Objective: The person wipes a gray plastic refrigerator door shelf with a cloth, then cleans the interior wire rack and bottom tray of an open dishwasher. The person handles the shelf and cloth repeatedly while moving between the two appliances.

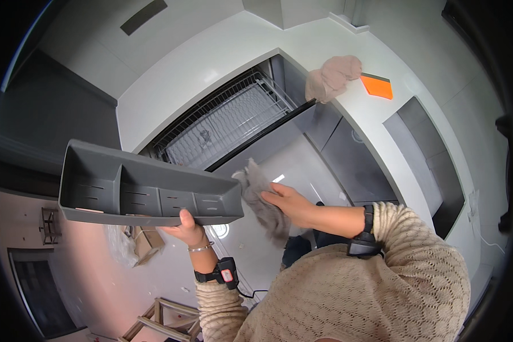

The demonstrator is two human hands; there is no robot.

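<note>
A long grey plastic organizer tray with several compartments and slots in its base (pixel 141 196) is held up at the left, tilted so its inside shows. My left hand (pixel 186 228) grips its near long edge, thumb over the rim. In my right hand (pixel 290 205) is a crumpled greyish cloth (pixel 263 209), hanging just right of the tray's end. Beyond the tray stands a pulled-out drawer with a metal wire basket (pixel 226 128).
A pale pink cloth (pixel 333 77) and an orange pad (pixel 377 86) lie on the white countertop (pixel 154 96). A cardboard box (pixel 147 243) with clear plastic sits on the floor at lower left, near a wooden stool frame (pixel 166 318). A recessed sink (pixel 427 158) is at right.
</note>
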